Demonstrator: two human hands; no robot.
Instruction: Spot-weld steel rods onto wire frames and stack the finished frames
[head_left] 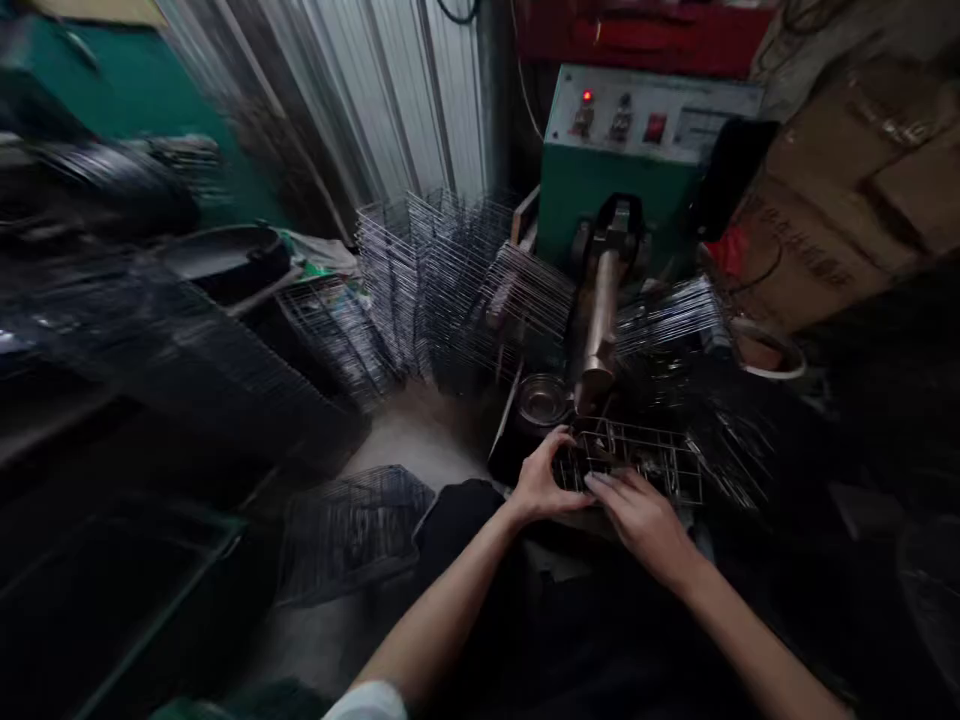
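Note:
In front of me is a small wire rack point(684, 470), lying below the metal arm of a machine. My left hand point(541, 482) grips its left end, thumb and fingers curved round the wires. Close beside it, my right hand point(646, 522) has its fingers closed at the rack's near side, the fingertips almost meeting my left thumb. Whether a loose wire is also between those fingertips is too dark to make out. The machine's metal arm point(600, 325) points down just beyond my hands, with a round metal dish point(543, 400) to its left.
A green machine point(622, 190) with a lit red lamp stands ahead. Stacked wire panels point(420, 280) lean left of it, and bundled wires point(667, 315) lie right. A wire basket point(349, 530) is on the floor by my left knee. Cardboard boxes point(840, 190) stand at right.

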